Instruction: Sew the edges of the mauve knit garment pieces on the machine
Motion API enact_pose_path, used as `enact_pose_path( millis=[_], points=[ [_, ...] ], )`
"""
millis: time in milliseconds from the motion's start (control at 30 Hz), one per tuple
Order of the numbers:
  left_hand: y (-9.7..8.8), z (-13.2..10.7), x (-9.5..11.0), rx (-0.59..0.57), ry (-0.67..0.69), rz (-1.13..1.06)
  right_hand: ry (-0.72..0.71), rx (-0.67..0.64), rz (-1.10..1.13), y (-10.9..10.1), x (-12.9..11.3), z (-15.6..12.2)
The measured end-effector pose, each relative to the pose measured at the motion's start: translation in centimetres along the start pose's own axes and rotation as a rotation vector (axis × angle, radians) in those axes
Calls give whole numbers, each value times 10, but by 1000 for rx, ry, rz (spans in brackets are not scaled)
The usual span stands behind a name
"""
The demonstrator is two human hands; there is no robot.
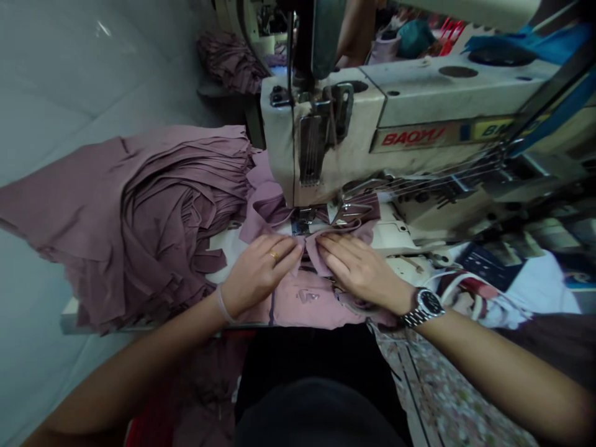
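A mauve fabric piece [261, 220] lies looped around the presser foot [303, 220] of a sewing machine [321, 143]. Just in front of the foot, my left hand [263, 267] is closed on one edge of this fabric, fingers together and thumb hidden. To the right of the needle area, my right hand [356, 264] holds another part of the mauve fabric, its fingertips close to the foot. A narrow gap separates the two held edges. Whether they belong to one piece, I cannot tell. Several threads [447, 171] run from the right toward the needles.
A large pile of mauve fabric pieces [172, 192] covers the left side of the table, beside a pale wall [93, 74]. Another stack [230, 62] stands farther back. White cloth and cords [535, 285] lie at the right. Pink material [316, 304] covers the table's front.
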State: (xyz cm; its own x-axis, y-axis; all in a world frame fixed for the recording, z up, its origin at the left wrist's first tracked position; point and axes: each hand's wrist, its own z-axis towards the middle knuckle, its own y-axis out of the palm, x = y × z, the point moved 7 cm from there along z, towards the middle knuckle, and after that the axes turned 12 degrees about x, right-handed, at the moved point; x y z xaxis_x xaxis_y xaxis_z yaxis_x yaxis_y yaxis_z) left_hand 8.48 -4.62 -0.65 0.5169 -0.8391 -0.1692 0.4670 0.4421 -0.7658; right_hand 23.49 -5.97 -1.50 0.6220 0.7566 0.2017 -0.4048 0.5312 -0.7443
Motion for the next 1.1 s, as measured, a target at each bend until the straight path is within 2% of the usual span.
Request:
enact_pose_path(
  millis=[133, 233, 367, 533, 733, 900, 1033, 1100],
  points=[
    [5, -1, 10, -85, -73, 25, 121, -63, 12, 10, -3, 4],
    [10, -3, 8, -124, -168, 85, 199, -31, 35, 12, -3, 6],
    [11, -2, 7, -107, -248, 104, 314, 41, 118, 14, -5, 4],
    [13, 0, 8, -128, -303, 113, 335, 82, 166, 13, -12, 5],
    [12, 1, 10, -96, -307, 89, 513, 162, 307, 11, 2, 5],
    [12, 0, 10, -88, -301, 90, 449, 88, 303, 15, -2, 4],
    [14, -1, 10, -86, -325, 75, 562, 192, 397, 10, 5, 4],
    [14, -1, 9, -92, -333, 69, 572, 202, 411, 8, 5, 5]
  ],
)
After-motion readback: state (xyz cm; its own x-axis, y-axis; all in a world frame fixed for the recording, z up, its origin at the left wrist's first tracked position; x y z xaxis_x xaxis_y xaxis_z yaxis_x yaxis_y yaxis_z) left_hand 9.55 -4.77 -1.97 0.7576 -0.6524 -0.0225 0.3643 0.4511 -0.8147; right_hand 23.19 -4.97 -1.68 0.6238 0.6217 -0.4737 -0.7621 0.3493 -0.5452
